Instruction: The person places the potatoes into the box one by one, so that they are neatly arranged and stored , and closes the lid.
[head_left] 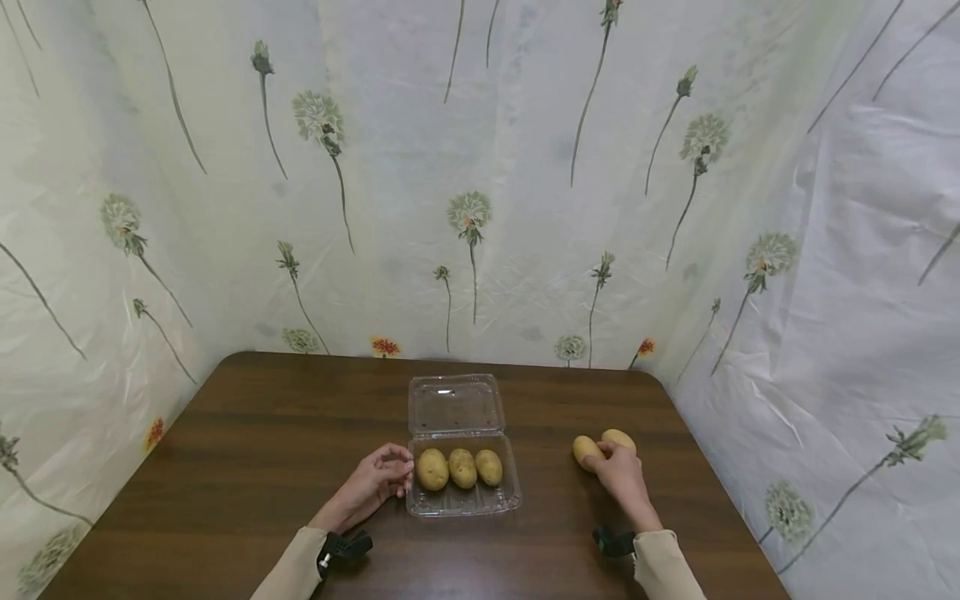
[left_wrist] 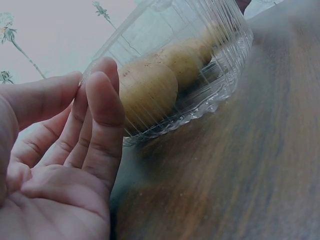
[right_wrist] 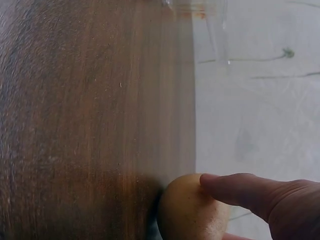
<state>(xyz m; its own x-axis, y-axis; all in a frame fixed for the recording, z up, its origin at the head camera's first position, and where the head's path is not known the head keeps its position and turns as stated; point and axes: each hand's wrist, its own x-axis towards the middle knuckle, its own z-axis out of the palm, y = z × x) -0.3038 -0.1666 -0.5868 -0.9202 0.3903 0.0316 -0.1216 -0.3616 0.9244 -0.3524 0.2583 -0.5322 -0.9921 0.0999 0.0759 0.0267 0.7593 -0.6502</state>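
Observation:
A clear plastic clamshell container [head_left: 480, 506] lies on the table with its lid [head_left: 457, 408] folded back. Three potatoes [head_left: 462, 469] sit side by side in its base. My left hand [head_left: 372, 483] pinches the container's left rim between thumb and fingers; the left wrist view shows the thumb [left_wrist: 47, 97] right at the plastic edge. Off to the right, my right hand [head_left: 624, 477] grips a potato [head_left: 587, 451], its thumb [right_wrist: 240, 187] pressed on the skin in the right wrist view. A second loose potato [head_left: 619, 438] is just behind those fingers, partly covered by them.
The dark wooden table [head_left: 300, 417] carries all of this, its far edge against a pale curtain [head_left: 390, 275] printed with dandelions. More of that sheeting hangs along both sides. Bare wood separates the container from the loose potatoes.

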